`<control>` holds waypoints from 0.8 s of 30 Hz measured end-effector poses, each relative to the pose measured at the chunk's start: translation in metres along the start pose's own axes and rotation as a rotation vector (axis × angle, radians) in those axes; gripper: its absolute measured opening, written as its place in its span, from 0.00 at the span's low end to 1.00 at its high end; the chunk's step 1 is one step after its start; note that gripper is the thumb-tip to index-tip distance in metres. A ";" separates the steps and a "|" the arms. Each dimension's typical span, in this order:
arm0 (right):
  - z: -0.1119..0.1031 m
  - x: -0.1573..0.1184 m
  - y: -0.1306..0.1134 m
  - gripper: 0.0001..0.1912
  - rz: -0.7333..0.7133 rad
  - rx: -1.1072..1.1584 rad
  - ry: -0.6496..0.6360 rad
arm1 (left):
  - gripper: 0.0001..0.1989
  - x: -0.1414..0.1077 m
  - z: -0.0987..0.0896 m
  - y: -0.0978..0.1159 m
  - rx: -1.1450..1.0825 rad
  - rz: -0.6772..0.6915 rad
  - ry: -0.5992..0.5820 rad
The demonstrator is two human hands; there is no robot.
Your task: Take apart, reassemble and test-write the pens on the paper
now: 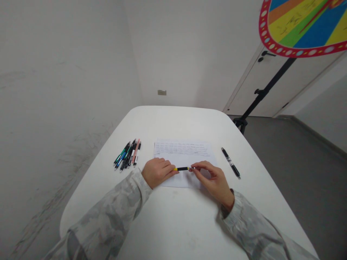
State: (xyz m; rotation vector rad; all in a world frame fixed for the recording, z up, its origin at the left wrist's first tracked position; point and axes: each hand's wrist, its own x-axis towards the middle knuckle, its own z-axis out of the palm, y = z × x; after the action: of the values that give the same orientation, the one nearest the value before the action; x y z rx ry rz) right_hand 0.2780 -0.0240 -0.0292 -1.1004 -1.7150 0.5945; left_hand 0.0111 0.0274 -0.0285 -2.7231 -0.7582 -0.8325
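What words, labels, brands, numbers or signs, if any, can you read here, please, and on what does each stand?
None is readable.
Paper: rows of handwriting-like marks, too small to read.
Wheel: dark scrawls on a yellow segment, illegible.
Held pen, pile of pens, lone pen: any print is too small to make out.

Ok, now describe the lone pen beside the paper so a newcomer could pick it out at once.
On the white table, find the handwritten paper. To its right lies a mostly black pen with a pale middle. It rests alone, unlike the pen pile on the left and the held yellow-and-black pen.
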 end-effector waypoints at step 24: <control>0.001 -0.002 0.001 0.06 -0.048 0.005 -0.004 | 0.18 0.004 -0.002 0.002 0.054 0.043 0.020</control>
State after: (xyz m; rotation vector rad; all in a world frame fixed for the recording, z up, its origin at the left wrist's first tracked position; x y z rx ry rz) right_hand 0.2780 -0.0250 -0.0313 -1.0521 -1.7375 0.5702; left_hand 0.0138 0.0264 -0.0247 -2.6704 -0.7050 -0.8166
